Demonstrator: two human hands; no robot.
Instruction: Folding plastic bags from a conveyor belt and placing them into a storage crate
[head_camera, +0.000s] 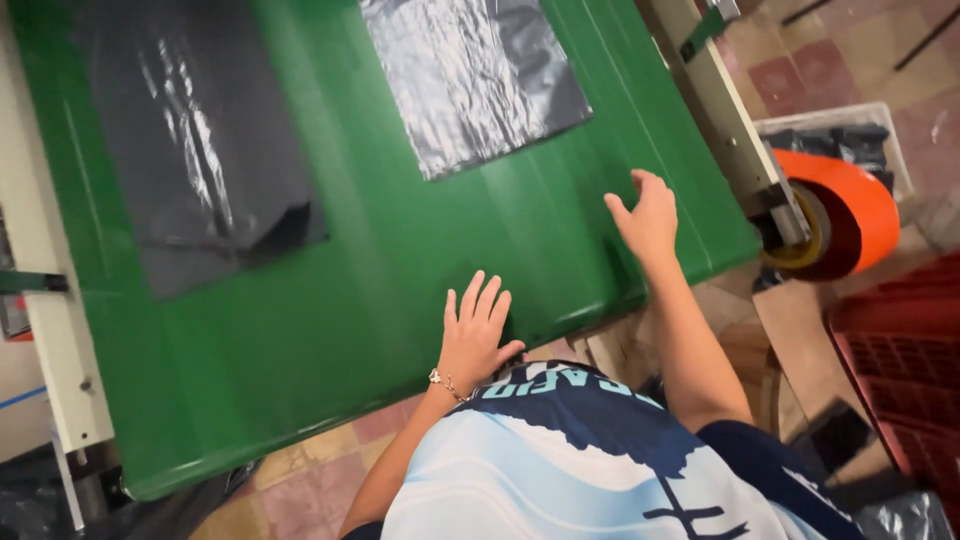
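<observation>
Both hands (478, 325) (645, 215) flat on green belt (330, 330), bags' (470, 80) long axes run w/ belt

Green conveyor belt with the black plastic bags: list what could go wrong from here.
1. Both hands, left and right, lie flat on the green belt; if it runs, fingers might be dragged toward its edge.
2. The nearer black bag has a folded corner and may crease further.
3. The orange roll beside the right hand could catch a sleeve.

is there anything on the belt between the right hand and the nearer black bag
No. In the head view, only bare green belt lies between the right hand and the black bag.
</observation>
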